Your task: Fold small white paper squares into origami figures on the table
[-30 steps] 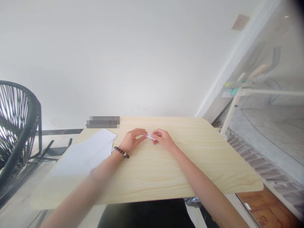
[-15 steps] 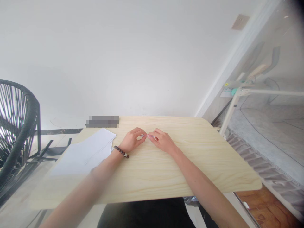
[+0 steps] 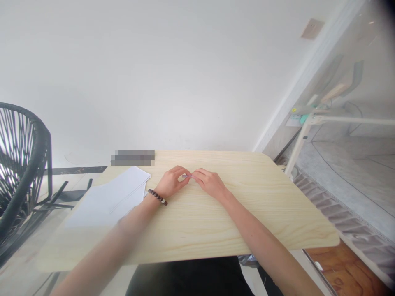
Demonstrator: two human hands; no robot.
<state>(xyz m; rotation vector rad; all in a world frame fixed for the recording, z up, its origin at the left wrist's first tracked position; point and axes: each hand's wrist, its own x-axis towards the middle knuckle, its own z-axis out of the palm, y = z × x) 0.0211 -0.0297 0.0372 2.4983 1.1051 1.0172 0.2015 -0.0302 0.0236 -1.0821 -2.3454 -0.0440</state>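
My left hand (image 3: 171, 182) and my right hand (image 3: 210, 182) meet at the middle of the light wooden table (image 3: 197, 222). Between their fingertips they pinch a small folded piece of white paper (image 3: 187, 176), held low over the tabletop and mostly hidden by the fingers. Both hands have their fingers curled and pressed together on it. A dark beaded bracelet (image 3: 157, 197) circles my left wrist.
A stack of white paper sheets (image 3: 112, 198) lies on the table's left part. A black woven chair (image 3: 21, 160) stands at the far left. A white wall rises behind the table. A white frame stand (image 3: 304, 133) is at the right.
The small paper piece showed as a white flap between my fingers a second ago. Now my hands have closed together over it and it is nearly edge-on, flattened between the fingertips.
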